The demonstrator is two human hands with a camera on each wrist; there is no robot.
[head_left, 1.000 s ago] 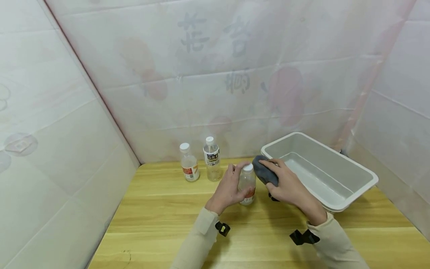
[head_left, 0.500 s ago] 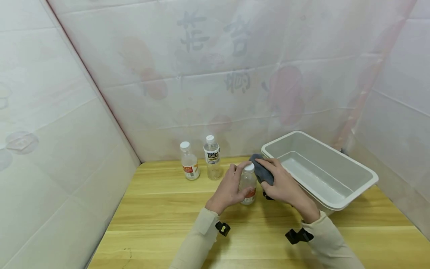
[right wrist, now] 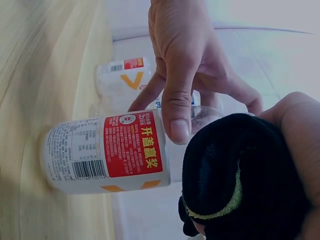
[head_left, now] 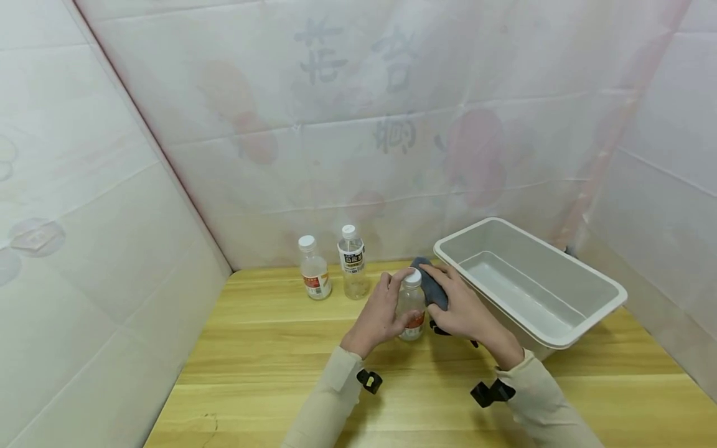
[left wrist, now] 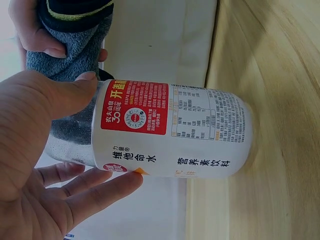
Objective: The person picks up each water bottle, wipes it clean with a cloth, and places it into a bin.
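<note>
Big wooden bench (head_left: pixel 269 348) under everything, pale sheet walls all round. On the right side of the bench, a long white tub (head_left: pixel 582 311), set at a slant, close behind the right hand.

Two long pale sleeves coming in from the bottom, each with a small black clip at the wrist.

Left hand (head_left: pixel 376 314) wrapped round a small clear bottle (head_left: pixel 411 308), thumb on one side and fingers on the other, gripping it. Same grip seen from the left wrist view: thumb across the red label, fingers (left wrist: pixel 95 192) under the bottle (left wrist: pixel 170 131). Bottle standing upright on the bench, near the middle, just left of the tub. White cap on top, red and white label round its middle.

Right hand (head_left: pixel 462 308) closed round a dark grey cloth (head_left: pixel 430 287), holding it bunched up. Cloth pressed against the top right side of the bottle, near the cap. In the right wrist view, cloth (right wrist: pixel 240 175) looking almost black with a thin yellow-green line, right beside the bottle (right wrist: pixel 107 152) and touching the left hand's finger.

Farther back by the wall, two more little bottles, well apart from the hands: a short bottle (head_left: pixel 313 269) with a red label on the left, and a taller bottle (head_left: pixel 351 262) with a dark label just beside it. Both upright, both with white caps.
</note>
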